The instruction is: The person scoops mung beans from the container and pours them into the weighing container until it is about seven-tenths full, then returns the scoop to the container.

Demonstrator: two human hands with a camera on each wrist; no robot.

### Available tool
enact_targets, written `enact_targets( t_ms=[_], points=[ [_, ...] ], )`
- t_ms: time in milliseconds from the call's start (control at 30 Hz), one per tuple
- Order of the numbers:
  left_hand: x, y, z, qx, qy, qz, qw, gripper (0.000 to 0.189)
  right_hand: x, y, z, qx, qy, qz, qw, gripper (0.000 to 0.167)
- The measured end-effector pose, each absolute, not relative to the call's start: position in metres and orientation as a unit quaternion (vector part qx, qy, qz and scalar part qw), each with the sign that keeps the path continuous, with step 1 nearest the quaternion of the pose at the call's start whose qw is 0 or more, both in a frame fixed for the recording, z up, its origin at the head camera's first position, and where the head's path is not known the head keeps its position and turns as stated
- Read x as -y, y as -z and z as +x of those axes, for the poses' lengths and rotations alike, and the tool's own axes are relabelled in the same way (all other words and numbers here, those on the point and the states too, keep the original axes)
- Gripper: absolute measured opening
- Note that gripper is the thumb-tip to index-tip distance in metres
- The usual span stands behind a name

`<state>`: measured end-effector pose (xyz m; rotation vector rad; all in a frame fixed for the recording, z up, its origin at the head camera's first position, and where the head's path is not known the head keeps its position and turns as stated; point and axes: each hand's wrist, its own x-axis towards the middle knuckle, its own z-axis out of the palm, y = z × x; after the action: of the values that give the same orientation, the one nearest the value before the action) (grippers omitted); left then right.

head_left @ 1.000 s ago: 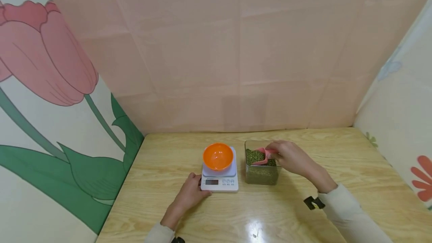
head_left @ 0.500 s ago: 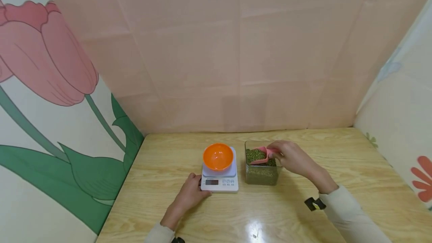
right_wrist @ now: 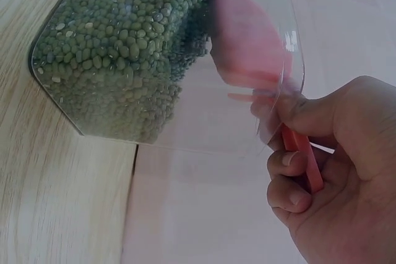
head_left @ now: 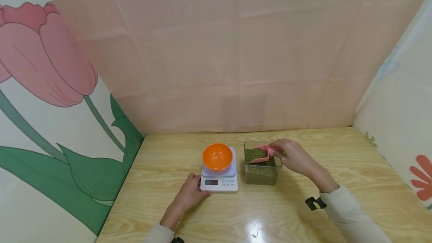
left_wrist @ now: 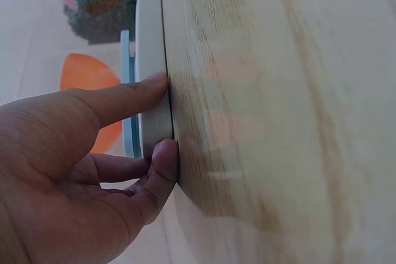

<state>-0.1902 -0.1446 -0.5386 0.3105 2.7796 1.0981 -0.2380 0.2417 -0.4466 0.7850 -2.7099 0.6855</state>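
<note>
In the head view, my left hand [head_left: 191, 194] holds the near left corner of a white kitchen scale [head_left: 229, 188]. The left wrist view shows the thumb and curled fingers against the scale's edge [left_wrist: 151, 35]. On its platform sits an orange bowl [head_left: 217, 156] with no beans visible inside. To the right stands a clear container [head_left: 261, 177] of green mung beans [right_wrist: 117, 47]. My right hand [head_left: 297, 158] grips the handle of a pink scoop [head_left: 259, 157], which sits inside the container over the beans. Through the clear wall, the scoop's bowl [right_wrist: 250, 38] touches the beans' edge.
Everything stands on a wooden table [head_left: 152, 168]. A pinkish sheet [head_left: 189, 66] hangs behind it. Side panels flank the table, the left one painted with a large tulip [head_left: 64, 55]. Light glares off the tabletop near its front.
My right hand and the scoop have shifted slightly up and to the right, with the scoop tilting a little. My left hand, the scale and the bowl have stayed in place.
</note>
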Motion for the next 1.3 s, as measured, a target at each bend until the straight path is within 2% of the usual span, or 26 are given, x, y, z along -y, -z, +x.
enact_targets(
  t_ms=[533,1300],
  points=[
    [0.1459,0.5426,-0.1914,-0.924,-0.361,0.109,0.064,0.062,-0.2442,0.4439,-0.2371,0.925,-0.231,0.270,0.135,0.020],
    [0.1461,0.5411,-0.1905,-0.923,-0.366,0.104,0.067,0.061,-0.2516,0.4431,-0.2374,0.931,-0.259,0.230,0.114,0.024]
  ],
)
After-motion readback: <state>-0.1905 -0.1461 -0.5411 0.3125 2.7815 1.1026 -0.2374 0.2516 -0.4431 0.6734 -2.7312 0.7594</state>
